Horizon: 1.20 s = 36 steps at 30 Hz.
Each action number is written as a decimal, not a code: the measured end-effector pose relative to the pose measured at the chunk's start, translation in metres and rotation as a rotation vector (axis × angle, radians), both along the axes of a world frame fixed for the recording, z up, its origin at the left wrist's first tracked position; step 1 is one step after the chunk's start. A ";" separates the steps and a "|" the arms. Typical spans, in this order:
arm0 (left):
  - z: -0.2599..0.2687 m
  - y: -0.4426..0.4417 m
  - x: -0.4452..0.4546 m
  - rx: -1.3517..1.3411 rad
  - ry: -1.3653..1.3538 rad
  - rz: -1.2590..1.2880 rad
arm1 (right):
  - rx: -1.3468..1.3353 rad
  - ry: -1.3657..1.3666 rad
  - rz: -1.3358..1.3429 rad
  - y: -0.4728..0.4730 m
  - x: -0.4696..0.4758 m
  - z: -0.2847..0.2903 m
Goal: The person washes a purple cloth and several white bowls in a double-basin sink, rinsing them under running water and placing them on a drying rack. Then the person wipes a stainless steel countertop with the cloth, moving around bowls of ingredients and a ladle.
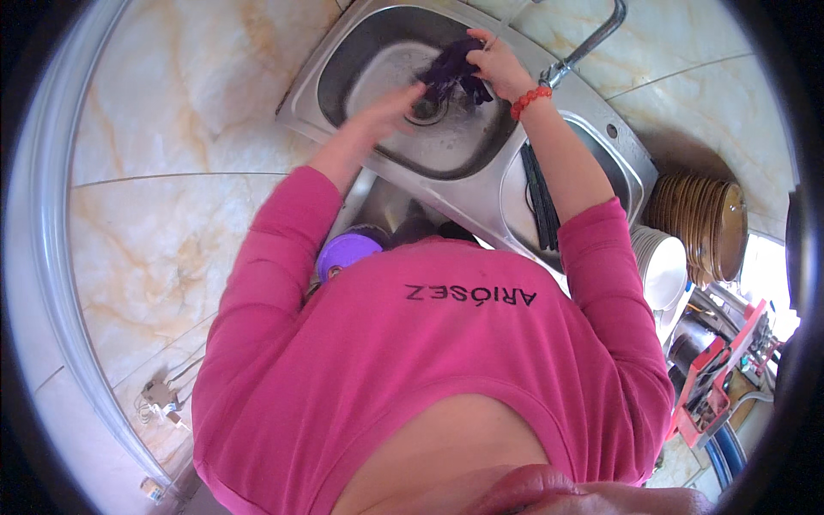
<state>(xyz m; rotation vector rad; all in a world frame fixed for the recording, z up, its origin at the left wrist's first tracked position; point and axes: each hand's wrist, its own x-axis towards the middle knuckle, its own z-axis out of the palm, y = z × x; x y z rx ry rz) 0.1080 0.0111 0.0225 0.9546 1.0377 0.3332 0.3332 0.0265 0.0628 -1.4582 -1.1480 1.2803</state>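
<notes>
My right hand [499, 63], with a red bead bracelet at the wrist, grips a wet dark purple cloth [450, 67] over the left basin of a stainless steel double sink [450, 187]. Water runs from the chrome faucet [589, 42] beside that hand. My left hand [389, 116] is blurred; its fingertips are at the cloth's lower left edge, and whether they touch it I cannot tell. Below the cloth lies the round drain [426, 111], partly covered by it.
Black chopsticks or similar sticks [539, 199] lie across the right basin. Stacked brown plates [702, 225] and white plates [663, 270] stand to the right, near a red rack [708, 386]. A purple lid [347, 254] shows below the sink; marbled tiles [193, 116] line the left.
</notes>
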 end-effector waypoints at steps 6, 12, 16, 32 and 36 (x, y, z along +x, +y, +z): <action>0.005 0.005 0.089 -0.736 -0.880 0.395 | 0.603 -0.695 0.302 -0.036 -0.006 0.027; 0.011 0.038 0.124 -0.357 -0.945 0.472 | 0.557 -1.218 0.351 -0.062 0.005 0.075; 0.011 0.040 0.134 -0.304 -0.992 0.494 | -0.151 -0.055 -0.161 -0.044 0.019 0.049; 0.029 -0.027 0.125 -0.690 -1.088 0.756 | 0.373 -1.278 0.380 -0.069 0.107 0.078; 0.033 -0.044 0.110 -0.661 -1.240 0.643 | 0.261 -1.513 0.611 -0.105 0.133 0.069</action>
